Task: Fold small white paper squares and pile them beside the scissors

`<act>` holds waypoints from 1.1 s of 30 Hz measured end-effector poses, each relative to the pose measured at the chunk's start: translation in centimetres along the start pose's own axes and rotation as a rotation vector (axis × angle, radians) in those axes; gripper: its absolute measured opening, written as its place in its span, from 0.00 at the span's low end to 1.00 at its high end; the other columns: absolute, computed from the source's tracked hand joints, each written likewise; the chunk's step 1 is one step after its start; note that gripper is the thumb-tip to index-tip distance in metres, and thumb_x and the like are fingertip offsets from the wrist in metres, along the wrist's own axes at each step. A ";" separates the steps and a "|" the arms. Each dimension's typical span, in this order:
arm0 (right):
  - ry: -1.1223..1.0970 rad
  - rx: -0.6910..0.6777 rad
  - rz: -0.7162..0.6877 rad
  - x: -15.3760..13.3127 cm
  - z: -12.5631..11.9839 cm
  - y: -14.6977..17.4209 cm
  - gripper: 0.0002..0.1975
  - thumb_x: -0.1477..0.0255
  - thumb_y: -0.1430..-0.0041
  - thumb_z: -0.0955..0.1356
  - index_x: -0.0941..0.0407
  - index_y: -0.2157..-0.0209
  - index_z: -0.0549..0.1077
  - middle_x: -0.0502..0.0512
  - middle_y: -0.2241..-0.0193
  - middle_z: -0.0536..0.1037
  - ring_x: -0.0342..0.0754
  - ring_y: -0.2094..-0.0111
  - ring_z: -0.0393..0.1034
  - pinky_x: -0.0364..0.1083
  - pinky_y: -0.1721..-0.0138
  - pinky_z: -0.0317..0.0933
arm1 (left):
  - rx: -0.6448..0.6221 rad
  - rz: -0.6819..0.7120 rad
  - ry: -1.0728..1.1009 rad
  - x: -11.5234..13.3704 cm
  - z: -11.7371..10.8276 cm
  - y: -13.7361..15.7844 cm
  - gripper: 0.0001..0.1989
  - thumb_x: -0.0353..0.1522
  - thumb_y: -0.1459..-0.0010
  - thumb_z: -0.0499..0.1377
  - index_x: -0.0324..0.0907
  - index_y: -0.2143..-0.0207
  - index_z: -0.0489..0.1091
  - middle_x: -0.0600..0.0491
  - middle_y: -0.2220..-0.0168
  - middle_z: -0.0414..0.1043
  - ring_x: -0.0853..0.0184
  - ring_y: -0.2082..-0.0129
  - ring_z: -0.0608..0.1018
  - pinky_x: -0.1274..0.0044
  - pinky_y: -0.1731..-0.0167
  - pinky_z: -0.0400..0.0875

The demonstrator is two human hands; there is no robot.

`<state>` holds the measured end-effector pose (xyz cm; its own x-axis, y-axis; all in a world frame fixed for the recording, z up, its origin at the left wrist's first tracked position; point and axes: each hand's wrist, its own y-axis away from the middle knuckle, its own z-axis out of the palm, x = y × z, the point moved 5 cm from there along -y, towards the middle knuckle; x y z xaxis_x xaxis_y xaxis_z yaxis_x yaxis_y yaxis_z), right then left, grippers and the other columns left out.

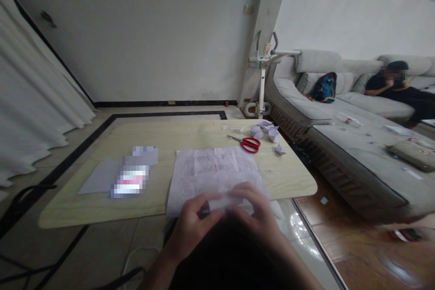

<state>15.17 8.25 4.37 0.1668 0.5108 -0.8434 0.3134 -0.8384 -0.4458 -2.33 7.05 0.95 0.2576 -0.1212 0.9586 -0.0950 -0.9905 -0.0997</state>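
Probably light and crease-prone, the white paper (220, 204) suited edge grips, where left hand (195, 217) and right hand (254, 204) pinched its ends.

On the pale table (163, 138) lie a large sheet (210, 170), red-handled scissors (244, 141), folded papers (256, 132) and probably a phone (131, 182).

two hands (192, 219) (255, 210), one held paper (217, 203), one printed sheet (210, 163), one pair of scissors (242, 142), one table (288, 176), one backpack (326, 87), one person (397, 94)
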 end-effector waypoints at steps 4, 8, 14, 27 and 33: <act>-0.004 0.023 -0.011 0.4 0.0 0.2 0.11 0.77 0.42 0.71 0.52 0.57 0.77 0.54 0.62 0.74 0.49 0.59 0.70 0.46 0.58 0.65 | 0.016 -0.043 0.007 0.4 0.1 0.0 0.12 0.34 0.46 0.65 0.43 0.58 0.78 0.53 0.68 0.81 0.66 0.72 0.79 0.78 0.72 0.74; -0.004 0.066 0.010 0.7 0.2 0.1 0.08 0.78 0.42 0.70 0.53 0.61 0.78 0.54 0.64 0.75 0.49 0.61 0.71 0.46 0.59 0.65 | 0.011 -0.038 0.072 1.6 0.3 -0.1 0.10 0.34 0.44 0.63 0.43 0.60 0.80 0.53 0.71 0.81 0.65 0.72 0.81 0.78 0.70 0.75; -0.040 0.063 0.051 0.8 0.2 0.0 0.03 0.74 0.41 0.70 0.54 0.65 0.78 0.54 0.68 0.76 0.49 0.65 0.71 0.47 0.63 0.65 | 0.017 0.062 0.068 2.1 0.2 -0.3 0.07 0.34 0.42 0.62 0.43 0.62 0.79 0.54 0.73 0.79 0.69 0.77 0.78 0.81 0.75 0.72; -0.040 0.002 0.263 0.7 0.2 -0.2 0.09 0.68 0.40 0.68 0.56 0.72 0.77 0.52 0.74 0.76 0.47 0.71 0.70 0.45 0.66 0.63 | 0.111 0.180 -0.037 2.4 0.0 -0.3 0.12 0.35 0.38 0.58 0.41 0.75 0.71 0.57 0.76 0.66 0.69 0.75 0.70 0.79 0.74 0.65; -0.065 -0.026 0.331 1.0 0.3 -0.2 0.08 0.68 0.42 0.70 0.56 0.73 0.77 0.51 0.75 0.76 0.47 0.71 0.70 0.45 0.67 0.63 | 0.112 0.113 -0.022 2.4 0.0 -0.1 0.14 0.35 0.38 0.58 0.41 0.78 0.68 0.58 0.79 0.64 0.70 0.77 0.69 0.80 0.75 0.63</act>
<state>14.98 8.88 3.51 0.2037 0.1981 -0.9588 0.2762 -0.9512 -0.1379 -1.71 6.89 3.24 0.2724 -0.2329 0.9336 -0.0167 -0.9713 -0.2374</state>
